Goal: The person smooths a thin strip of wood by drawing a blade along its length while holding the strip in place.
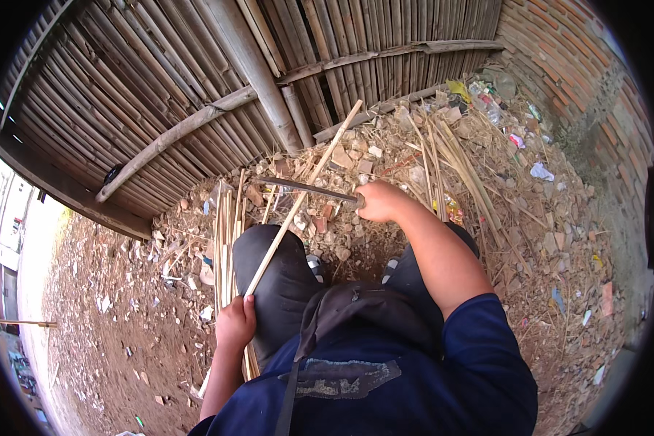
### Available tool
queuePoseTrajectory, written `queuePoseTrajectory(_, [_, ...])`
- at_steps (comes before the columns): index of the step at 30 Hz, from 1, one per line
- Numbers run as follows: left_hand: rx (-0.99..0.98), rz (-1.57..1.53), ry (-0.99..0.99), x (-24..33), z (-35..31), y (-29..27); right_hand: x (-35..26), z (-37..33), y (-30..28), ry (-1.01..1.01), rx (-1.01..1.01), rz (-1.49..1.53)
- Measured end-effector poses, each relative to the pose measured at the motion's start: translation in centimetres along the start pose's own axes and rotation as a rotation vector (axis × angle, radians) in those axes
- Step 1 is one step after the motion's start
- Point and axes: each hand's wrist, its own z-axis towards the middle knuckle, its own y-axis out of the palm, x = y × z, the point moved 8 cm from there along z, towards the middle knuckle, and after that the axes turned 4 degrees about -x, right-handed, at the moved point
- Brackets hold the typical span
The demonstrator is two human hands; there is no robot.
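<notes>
From my distant station, I watch the left hand [236, 322] grip a pale strip [277, 245] toward its lower end, sloping it across the left thigh [283, 291], apparently for support. Farther out, the right hand [378, 201] is closed around one end of a narrow dark blade [334, 193], held crosswise to the strip; I can't tell whether they touch. A strip bundle [224, 251] lies beside the left thigh, seemingly for easy reach. Loose strips [466, 173] lie on littered ground [123, 334], before a bamboo wall [152, 87] and a brick wall [574, 65].
</notes>
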Motion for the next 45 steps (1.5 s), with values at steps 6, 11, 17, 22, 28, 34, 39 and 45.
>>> queuePoseTrajectory(6, [0.001, -0.016, -0.007, 0.0, 0.1, 0.0, 1.1, 0.6, -0.5, -0.001, -0.001, -0.010])
queuePoseTrajectory(11, [-0.004, -0.002, -0.005, 0.1, 0.3, -0.2, 2.7, 1.7, 0.0, 0.062, -0.031, 0.006])
queuePoseTrajectory(17, [0.022, -0.020, 0.012, -0.1, 0.0, 0.1, 0.7, 0.4, -0.5, 0.036, 0.037, 0.044])
queuePoseTrajectory(22, [0.023, -0.014, 0.015, 0.0, 0.1, 0.1, -0.1, -0.1, -0.1, -0.032, 0.062, -0.040])
queuePoseTrajectory(28, [0.000, -0.007, -0.011, -0.1, 0.1, 0.0, 0.8, 0.7, -0.5, 0.000, -0.006, -0.019])
queuePoseTrajectory(34, [0.000, -0.009, -0.004, 0.2, 0.3, -0.3, 2.8, 1.4, -0.6, 0.059, 0.005, 0.009])
queuePoseTrajectory(39, [0.017, -0.011, 0.007, 0.1, 0.3, -0.2, 2.2, 1.1, -0.5, 0.051, 0.019, 0.032])
queuePoseTrajectory(45, [0.025, -0.027, 0.005, -0.1, 0.3, 0.0, 1.9, 0.9, -0.3, 0.003, 0.042, 0.066])
